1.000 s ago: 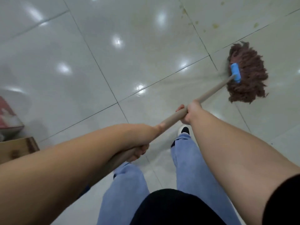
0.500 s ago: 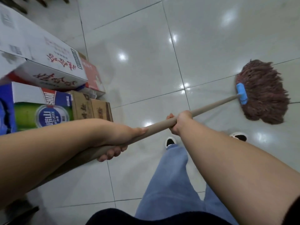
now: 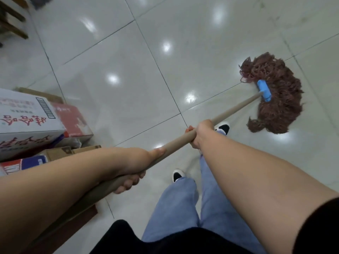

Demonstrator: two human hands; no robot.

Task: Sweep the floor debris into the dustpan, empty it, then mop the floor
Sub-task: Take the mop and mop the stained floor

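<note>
Left of me: stacked cartons, a white printed carton (image 3: 23,123) atop a red carton (image 3: 71,120).
Below them: brown cardboard box (image 3: 60,152).
Far corner: dark wooden furniture (image 3: 11,17).

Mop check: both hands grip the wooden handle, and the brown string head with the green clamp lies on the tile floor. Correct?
Not quite. The clamp is blue, not green, as the head view shows. Otherwise right: left hand and right hand grip the wooden handle, and the brown string head lies on the tile floor.

Glossy tiled floor (image 3: 128,92), matt wooden handle (image 3: 233,110), stringy yarn mop head (image 3: 282,99), cardboard boxes (image 3: 27,121)
</note>
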